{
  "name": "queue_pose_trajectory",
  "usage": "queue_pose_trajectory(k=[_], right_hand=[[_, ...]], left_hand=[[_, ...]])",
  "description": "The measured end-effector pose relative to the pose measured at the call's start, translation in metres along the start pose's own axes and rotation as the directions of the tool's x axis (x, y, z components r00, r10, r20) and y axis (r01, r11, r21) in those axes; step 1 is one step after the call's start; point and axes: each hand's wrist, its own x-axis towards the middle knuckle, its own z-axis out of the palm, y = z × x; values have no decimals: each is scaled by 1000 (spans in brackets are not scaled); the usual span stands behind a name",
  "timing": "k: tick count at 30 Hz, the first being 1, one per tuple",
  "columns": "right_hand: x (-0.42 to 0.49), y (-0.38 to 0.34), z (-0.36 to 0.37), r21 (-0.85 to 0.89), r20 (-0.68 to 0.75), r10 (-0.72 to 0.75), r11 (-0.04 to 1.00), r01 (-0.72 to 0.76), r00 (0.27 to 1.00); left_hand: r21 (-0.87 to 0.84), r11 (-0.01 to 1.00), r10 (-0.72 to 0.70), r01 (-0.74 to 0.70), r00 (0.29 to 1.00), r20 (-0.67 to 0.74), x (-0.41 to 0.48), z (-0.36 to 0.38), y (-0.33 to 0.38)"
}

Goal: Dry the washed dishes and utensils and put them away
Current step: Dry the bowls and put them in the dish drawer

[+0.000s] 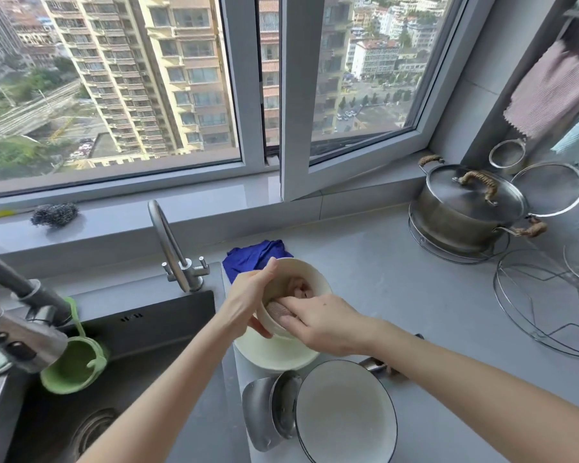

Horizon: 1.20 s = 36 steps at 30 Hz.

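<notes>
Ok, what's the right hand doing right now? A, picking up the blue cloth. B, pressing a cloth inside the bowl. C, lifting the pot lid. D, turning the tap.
B: the right hand reaches into the bowl with its fingers pressing a pinkish cloth against the inside, while the left hand grips the bowl by its rim.

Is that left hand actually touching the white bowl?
Touching. The head view shows the left hand gripping the white bowl: thumb on its rim, fingers curled under its outer wall.
</notes>
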Motion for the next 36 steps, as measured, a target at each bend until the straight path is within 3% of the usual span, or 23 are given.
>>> queue_pose_trajectory(k=[2, 4, 6, 8, 9, 10, 11, 12, 13, 14, 15, 16, 18, 19, 21, 23, 25, 28, 31, 33, 35, 36], right_hand=[[-8, -6, 0, 174, -52, -15, 984, 24, 999], [-14, -6, -1, 424, -59, 37, 905, -9, 998], [-25, -3, -12, 729, -80, 110, 684, -17, 991], [-33, 7, -29, 894, -159, 223, 445, 44, 962], [-36, 10, -39, 930, -159, 264, 364, 55, 951], [-36, 12, -46, 936, -135, 286, 350, 28, 949], [-36, 11, -50, 891, -146, 317, 455, -15, 937], [-34, 13, -49, 712, -244, 329, 699, -61, 912], [-32, 18, -47, 334, -451, 279, 934, -130, 848], [-31, 23, -42, -14, -653, 130, 983, -183, 746], [-31, 24, -37, -227, -733, -76, 964, -139, 676], [-34, 22, -31, -320, -728, -228, 947, -27, 647], [-37, 23, -15, -361, -587, -434, 896, 259, 684], [-37, 24, -6, -377, -478, -476, 870, 318, 738], [-35, 28, 13, -467, -293, -442, 840, 276, 848], [-34, 28, 17, -497, -162, -303, 847, 188, 939], [-33, 24, 16, -484, -104, -232, 861, 155, 967], [-36, 9, 15, -429, -85, -198, 892, 144, 976], [-43, -2, 14, -221, -64, -105, 971, 89, 992], [-42, -5, 9, 266, -58, -26, 963, 41, 998], [-38, -8, 6, 769, -47, 40, 639, 10, 998], [-38, -11, 6, 850, -61, 60, 527, 21, 996]], left_hand=[[-43, 998, -33, 34, 999, 16, 1, 5, -6], [-71, 995, -73, 76, 996, 54, 1, 8, -13], [-80, 993, -72, 81, 992, 108, 0, 8, -20], [-89, 995, -24, 38, 988, 150, 0, 5, -24], [-94, 995, -5, 19, 989, 146, 0, 3, -24], [-95, 995, 9, 5, 991, 136, 0, 2, -23], [-92, 996, 17, -5, 992, 127, -2, 2, -20], [-85, 996, 20, -9, 992, 125, -3, 2, -18], [-74, 997, 25, -15, 992, 124, -4, 3, -15], [-61, 998, 31, -24, 993, 118, -4, 3, -14], [-46, 998, 43, -38, 993, 112, -5, 4, -12], [-32, 998, 64, -61, 991, 117, -6, 4, -11], [-20, 994, 109, -107, 980, 168, -5, 5, -11], [-31, 993, 119, -116, 975, 185, -5, 6, -10], [-51, 990, 140, -134, 979, 145, -5, 9, -11], [-28, 978, 207, -206, 976, 69, -8, 14, -10], [-68, 967, 247, -245, 968, 34, -11, 20, -9], [-161, 971, 172, -175, 985, -32, -15, 26, -10], [-148, 975, 150, -163, 984, -95, -9, 32, -19], [-145, 971, 172, -188, 978, -117, -9, 38, -22], [-212, 959, 159, -188, 976, -150, -9, 44, -22], [-240, 951, 158, -195, 974, -164, -9, 46, -21]])
